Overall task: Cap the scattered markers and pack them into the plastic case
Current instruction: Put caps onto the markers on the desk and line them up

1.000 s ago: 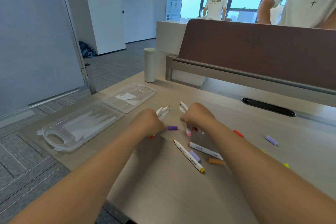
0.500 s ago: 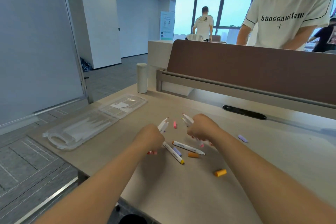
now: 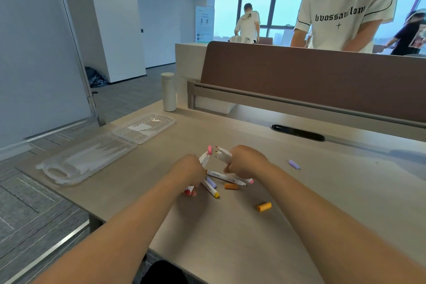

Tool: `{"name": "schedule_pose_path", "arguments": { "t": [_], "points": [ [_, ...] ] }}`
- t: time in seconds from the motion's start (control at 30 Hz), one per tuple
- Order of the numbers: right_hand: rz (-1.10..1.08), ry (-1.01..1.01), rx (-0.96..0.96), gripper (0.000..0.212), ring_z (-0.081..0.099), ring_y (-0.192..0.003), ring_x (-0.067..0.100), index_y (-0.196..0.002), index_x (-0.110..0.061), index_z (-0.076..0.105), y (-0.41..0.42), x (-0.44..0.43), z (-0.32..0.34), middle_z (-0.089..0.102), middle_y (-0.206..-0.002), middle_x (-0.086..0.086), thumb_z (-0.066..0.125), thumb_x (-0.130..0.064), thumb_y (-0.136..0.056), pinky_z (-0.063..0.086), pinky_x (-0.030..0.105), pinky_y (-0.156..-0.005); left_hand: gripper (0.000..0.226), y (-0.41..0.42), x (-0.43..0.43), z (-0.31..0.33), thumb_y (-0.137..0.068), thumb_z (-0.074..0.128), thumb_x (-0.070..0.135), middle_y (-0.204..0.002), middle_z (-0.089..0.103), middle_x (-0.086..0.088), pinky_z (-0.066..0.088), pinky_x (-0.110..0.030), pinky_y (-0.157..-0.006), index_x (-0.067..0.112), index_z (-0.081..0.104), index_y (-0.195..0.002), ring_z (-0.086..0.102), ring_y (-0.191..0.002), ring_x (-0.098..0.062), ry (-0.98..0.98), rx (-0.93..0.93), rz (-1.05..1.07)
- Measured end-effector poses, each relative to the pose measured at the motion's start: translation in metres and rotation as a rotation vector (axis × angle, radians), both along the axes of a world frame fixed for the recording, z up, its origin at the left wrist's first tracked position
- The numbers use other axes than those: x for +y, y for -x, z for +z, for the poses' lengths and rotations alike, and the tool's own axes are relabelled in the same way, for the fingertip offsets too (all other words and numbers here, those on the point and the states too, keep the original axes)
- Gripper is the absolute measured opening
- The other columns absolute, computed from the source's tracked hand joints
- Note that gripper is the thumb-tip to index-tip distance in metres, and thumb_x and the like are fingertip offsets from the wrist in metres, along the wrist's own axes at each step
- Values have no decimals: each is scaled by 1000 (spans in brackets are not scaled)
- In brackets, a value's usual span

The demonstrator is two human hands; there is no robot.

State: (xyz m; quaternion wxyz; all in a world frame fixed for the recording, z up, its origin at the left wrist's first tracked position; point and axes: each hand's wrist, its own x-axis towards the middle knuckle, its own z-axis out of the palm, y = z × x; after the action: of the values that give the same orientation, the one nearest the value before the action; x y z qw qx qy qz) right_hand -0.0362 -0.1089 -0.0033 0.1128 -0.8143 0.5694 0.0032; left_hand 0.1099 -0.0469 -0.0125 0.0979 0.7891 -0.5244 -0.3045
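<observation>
The left hand [image 3: 190, 172] is curling around a bunch of white markers [image 3: 204, 158], their long axes slanting up and away to the right, while the right hand [image 3: 247, 161] is clutching a second bunch [image 3: 223, 154] with uncapped tips aiming back to the left, the two fans nearly meeting above the desk [image 3: 230, 237]. Fingers are hiding the count in each fist. A loose marker [image 3: 221, 176] is lying left to right, its right end running under the right hand; a yellow-ended marker [image 3: 211, 189] is pointing toward the viewer, its far end covered by the left hand. The open plastic case [image 3: 92, 157] is lying well to the left, running lengthwise along the desk edge
</observation>
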Motion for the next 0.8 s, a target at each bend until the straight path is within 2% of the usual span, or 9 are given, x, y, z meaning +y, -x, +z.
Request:
{"name": "schedule_pose_path", "arguments": {
  "t": [0.07,0.13,0.23,0.3,0.37,0.47,0.53,0.63,0.8],
  "points": [
    [32,10,28,26,61,-77,23,-104,-13,67,-2,1,-2,63,-82,4,70,-34,-88,44,29,-63,30,-1,-3,-2,-92,53,9,-86,69,-12,42,-24,-46,39,54,-94,60,-60,-25,15,-39,-20],
    [32,39,39,22,63,-79,23,-107,-14,66,-3,1,-5,65,-90,6,66,-25,-88,45,30,-63,12,-2,-2,-3,-90,61,22,-85,69,-8,44,-26,-50,29,65,-98,65,-69,-27,62,-81,-1],
    [27,66,14,22,61,-82,22,-111,-16,64,-4,0,-7,64,-96,5,64,-21,-90,45,29,-63,46,-3,-1,-4,-88,67,39,-73,56,-4,45,-28,-55,12,57,-124,58,-63,-21,73,-154,24],
    [37,40,-4,25,59,-82,22,-113,-14,64,-6,1,-6,65,-98,6,67,-26,-91,42,29,-63,51,-3,0,-2,-89,65,34,-72,53,-4,43,-27,-50,13,51,-134,56,-62,-21,57,-194,8],
    [46,-7,-14,29,58,-82,22,-112,-12,64,-9,2,-5,66,-98,8,69,-31,-91,41,29,-66,54,-2,1,-3,-91,61,27,-81,59,-6,45,-28,-51,16,44,-141,60,-65,-23,49,-224,-17],
    [52,-18,19,31,56,-74,21,-105,-10,68,-11,5,-7,64,-87,7,69,-36,-89,39,28,-61,52,-4,-3,-7,-92,58,23,-102,63,-7,51,-33,-71,14,44,-141,67,-97,-27,63,-273,-54],
    [45,-1,43,27,55,-70,22,-100,-10,70,-11,7,-9,60,-78,5,68,-34,-87,37,27,-55,50,-4,-2,-6,-93,59,25,-108,63,-7,51,-33,-84,13,46,-139,64,-107,-26,66,-322,-70],
    [26,31,63,18,56,-66,23,-92,-11,68,-10,7,-13,57,-70,4,68,-28,-85,37,26,-51,49,-6,-4,-8,-94,57,23,-124,63,-9,49,-34,-91,14,46,-141,62,-113,-27,60,-390,-92],
    [3,57,87,16,53,-66,21,-81,-14,57,-12,7,-12,52,-67,3,66,-26,-86,37,27,-52,31,-7,-3,-9,-97,54,21,-121,65,-11,49,-34,-90,7,58,-124,62,-111,-28,23,-466,-153]
  ]
}}
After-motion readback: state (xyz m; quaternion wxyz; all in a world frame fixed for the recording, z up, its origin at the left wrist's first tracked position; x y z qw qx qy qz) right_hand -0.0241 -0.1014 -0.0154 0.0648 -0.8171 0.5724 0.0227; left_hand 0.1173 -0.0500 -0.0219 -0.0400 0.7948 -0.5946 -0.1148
